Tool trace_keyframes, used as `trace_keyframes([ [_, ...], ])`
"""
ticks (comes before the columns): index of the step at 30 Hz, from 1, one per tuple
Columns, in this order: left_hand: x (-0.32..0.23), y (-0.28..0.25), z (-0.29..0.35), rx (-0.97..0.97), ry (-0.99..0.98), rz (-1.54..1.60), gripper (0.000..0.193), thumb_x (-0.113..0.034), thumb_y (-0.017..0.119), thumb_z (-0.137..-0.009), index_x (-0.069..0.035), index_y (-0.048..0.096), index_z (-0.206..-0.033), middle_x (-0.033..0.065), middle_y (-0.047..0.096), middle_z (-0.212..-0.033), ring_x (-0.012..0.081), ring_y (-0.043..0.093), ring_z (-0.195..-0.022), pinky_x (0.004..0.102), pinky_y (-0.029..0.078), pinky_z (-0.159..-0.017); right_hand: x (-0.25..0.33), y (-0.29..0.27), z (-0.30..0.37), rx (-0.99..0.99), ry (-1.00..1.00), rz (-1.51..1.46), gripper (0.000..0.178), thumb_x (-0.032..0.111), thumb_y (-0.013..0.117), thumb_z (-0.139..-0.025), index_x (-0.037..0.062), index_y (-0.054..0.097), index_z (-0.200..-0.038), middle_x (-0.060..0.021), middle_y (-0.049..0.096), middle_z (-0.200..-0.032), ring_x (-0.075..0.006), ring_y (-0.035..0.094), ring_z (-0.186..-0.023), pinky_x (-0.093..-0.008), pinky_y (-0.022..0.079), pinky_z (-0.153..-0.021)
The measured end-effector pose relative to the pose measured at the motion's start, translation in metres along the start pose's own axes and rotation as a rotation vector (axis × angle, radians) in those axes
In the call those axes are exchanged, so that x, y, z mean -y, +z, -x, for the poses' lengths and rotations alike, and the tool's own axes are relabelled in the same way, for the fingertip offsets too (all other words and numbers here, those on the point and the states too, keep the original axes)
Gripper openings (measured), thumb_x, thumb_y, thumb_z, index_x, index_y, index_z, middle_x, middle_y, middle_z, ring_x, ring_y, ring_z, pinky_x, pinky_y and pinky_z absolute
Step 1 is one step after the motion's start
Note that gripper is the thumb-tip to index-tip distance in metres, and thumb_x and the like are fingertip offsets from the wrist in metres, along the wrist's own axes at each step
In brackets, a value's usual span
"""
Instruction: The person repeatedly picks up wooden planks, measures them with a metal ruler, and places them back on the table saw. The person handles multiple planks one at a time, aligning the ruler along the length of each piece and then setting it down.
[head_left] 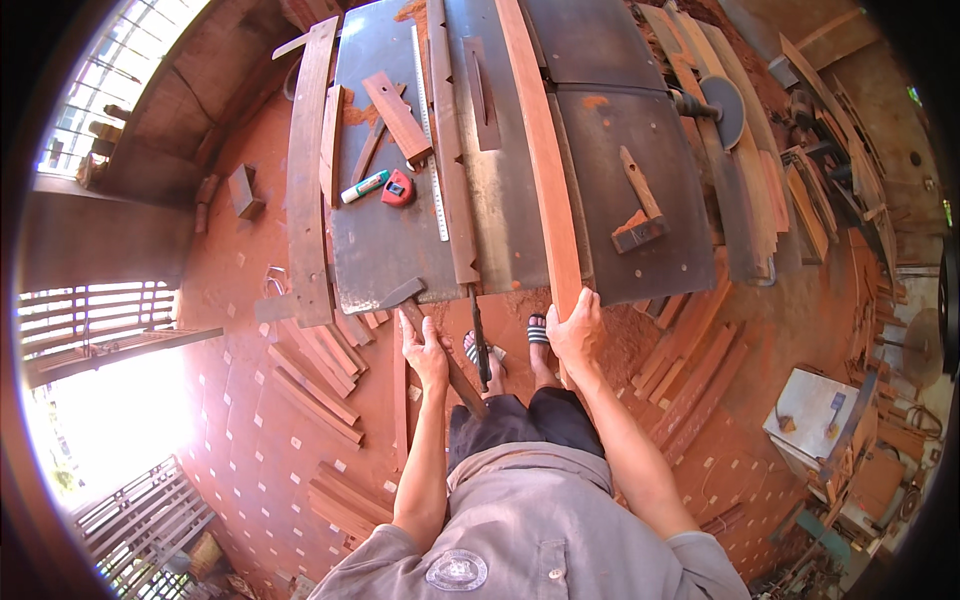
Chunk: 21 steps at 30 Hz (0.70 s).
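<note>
My right hand [577, 335] is closed around the near end of a long reddish-brown wooden board [545, 150], which runs away from me along the dark metal work table [630, 120]. Just off the table's front edge, my left hand [427, 352] grips the wooden handle of a hammer [403, 293]. The hammer's dark head lies at the table edge, and its handle slants down toward my lap. Between my hands, a dark narrow strip [479, 335] juts out below a long notched wooden rail [449, 150]. A second hammer [640, 205] rests on the table's right part.
A steel ruler [430, 140], wooden block [398, 115], red tape measure [398, 188] and green-and-white tube [365, 187] lie on the table's left. A round disc [724, 112] sticks out at the right. Cut wood strips [315, 395] lie on the floor both sides.
</note>
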<state>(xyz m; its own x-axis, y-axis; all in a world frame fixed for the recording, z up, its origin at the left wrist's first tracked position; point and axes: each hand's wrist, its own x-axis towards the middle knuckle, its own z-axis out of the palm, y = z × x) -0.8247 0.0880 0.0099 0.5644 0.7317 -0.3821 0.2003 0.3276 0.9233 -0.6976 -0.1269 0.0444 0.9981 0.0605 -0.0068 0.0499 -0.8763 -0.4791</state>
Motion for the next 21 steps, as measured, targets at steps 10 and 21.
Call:
trace_keyframes([
  [10, -0.045, -0.023, -0.062, -0.045, 0.169, -0.544, 0.068, -0.013, 0.071, -0.087, -0.002, 0.051, -0.150, 0.0132, 0.070, -0.087, 0.0187, 0.065, -0.065, 0.0349, 0.054, -0.059, 0.003, -0.003, 0.002, 0.021, 0.015, -0.010, 0.049, 0.026, 0.075, -0.084, -0.0009, 0.050, -0.117, -0.0243, 0.059, -0.112, -0.0457, 0.063, -0.102, -0.0520, 0.054, -0.086],
  [21, -0.074, 0.169, -0.071, 0.176, 0.912, -0.830, 0.053, -0.007, 0.058, -0.093, 0.004, 0.051, -0.144, 0.0241, 0.054, -0.140, 0.0405, 0.050, -0.132, 0.0483, 0.041, -0.113, 0.002, -0.012, -0.003, 0.017, 0.036, -0.028, 0.046, 0.025, 0.073, -0.084, -0.0017, 0.049, -0.113, -0.0254, 0.058, -0.108, -0.0456, 0.061, -0.104, -0.0533, 0.052, -0.087],
])
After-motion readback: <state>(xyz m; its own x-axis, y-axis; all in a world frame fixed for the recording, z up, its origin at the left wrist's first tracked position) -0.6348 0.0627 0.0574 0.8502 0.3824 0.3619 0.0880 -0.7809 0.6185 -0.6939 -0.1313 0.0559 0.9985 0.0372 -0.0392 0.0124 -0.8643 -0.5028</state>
